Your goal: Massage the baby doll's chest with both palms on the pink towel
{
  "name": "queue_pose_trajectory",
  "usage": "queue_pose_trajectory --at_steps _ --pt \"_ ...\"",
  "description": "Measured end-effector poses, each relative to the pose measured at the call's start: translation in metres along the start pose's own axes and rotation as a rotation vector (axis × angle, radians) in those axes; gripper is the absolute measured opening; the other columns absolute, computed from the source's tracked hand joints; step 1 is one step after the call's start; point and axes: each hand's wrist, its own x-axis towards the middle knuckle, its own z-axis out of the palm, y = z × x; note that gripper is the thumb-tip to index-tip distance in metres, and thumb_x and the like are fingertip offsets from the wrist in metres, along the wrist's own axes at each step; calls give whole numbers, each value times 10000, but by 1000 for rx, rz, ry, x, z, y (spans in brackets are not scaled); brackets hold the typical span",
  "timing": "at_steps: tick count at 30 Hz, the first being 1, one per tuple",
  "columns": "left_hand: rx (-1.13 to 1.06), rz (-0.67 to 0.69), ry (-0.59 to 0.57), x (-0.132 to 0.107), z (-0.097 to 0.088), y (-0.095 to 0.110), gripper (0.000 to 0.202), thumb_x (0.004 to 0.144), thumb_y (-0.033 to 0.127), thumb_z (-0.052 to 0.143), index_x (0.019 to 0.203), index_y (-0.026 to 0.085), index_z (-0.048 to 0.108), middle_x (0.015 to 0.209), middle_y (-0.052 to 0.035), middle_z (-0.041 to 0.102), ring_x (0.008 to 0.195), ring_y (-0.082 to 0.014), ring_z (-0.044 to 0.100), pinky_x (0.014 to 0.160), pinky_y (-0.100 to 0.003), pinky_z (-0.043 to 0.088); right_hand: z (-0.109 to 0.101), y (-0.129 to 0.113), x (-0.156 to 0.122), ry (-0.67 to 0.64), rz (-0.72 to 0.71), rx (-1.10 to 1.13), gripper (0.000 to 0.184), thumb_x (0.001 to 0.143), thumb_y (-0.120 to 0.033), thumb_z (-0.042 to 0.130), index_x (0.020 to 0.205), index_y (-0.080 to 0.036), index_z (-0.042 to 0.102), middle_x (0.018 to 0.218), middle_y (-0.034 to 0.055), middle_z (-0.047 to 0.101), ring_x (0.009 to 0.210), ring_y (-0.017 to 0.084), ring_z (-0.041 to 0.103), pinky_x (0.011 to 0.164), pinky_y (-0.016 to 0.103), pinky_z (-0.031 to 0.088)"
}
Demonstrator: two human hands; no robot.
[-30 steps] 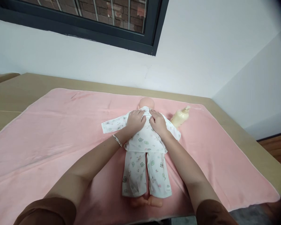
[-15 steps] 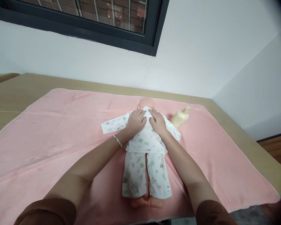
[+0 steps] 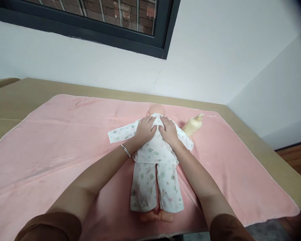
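doll (image 3: 156, 157) first: where does it lie from the hands?

right under both of them, stretched out on the pink blanket (image 3: 65, 140). its head (image 3: 157, 109) is just beyond the fingertips, its legs run back between the forearms, and its feet (image 3: 166, 217) are nearest the wearer. no features show on the head, so it looks face down, though i can't be sure.

how would it handle?

light, i'd guess, and probably hollow. the head and feet look like smooth, firm plastic, while the printed shirt (image 3: 154, 144) and trousers (image 3: 143, 187) seem soft and loose, so the cloth could slip over the body. not very fragile, by the look of it.

best place to take hold?

around the trunk below the arms, i'd say, not by the sleeves: the one left of the left hand lies flat, with no doll hand showing at its cuff.

and the hands?

both opened out, palms down. the left hand (image 3: 145, 130) rests on one side of the upper trunk, the right hand (image 3: 168, 130) on the other, thumbs turned inward with a narrow gap between. neither grips anything.

anything close by?

a pump bottle (image 3: 192, 126), tilted, to the right of the right hand, not touched.
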Motion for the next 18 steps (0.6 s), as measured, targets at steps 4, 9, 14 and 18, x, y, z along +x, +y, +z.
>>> queue_pose_trajectory --at_steps 4,9,14,18 --pt "8 -11 22 -1 0 0 285 919 278 465 1120 176 639 1128 -110 687 1097 -269 601 977 -427 437 2 1 -4 71 -9 26 377 885 -234 494 1206 -187 686 1291 94 680 1271 251 581 1126 444 400" --pt "90 -30 63 -5 -4 2 193 904 283 481 870 186 643 886 -113 660 948 -277 605 851 -416 457 1 -7 -13 218 74 -13 259 867 -246 510 963 -197 746 1036 89 760 1081 247 677 991 368 496" --pt "22 -35 28 -2 -1 1 295 913 271 459 1138 180 627 1158 -129 658 1131 -279 579 980 -435 436 -1 -5 -6 96 66 -26 361 904 -262 484 1193 -178 684 1231 102 702 1190 267 619 1050 415 456" --pt "-35 -10 -7 0 2 -2 362 918 268 444 1237 182 591 1312 -117 619 1242 -268 541 1078 -445 387 1 3 0 -6 -20 -12 453 911 -238 461 1331 -151 605 1406 116 595 1360 275 495 1143 466 369"
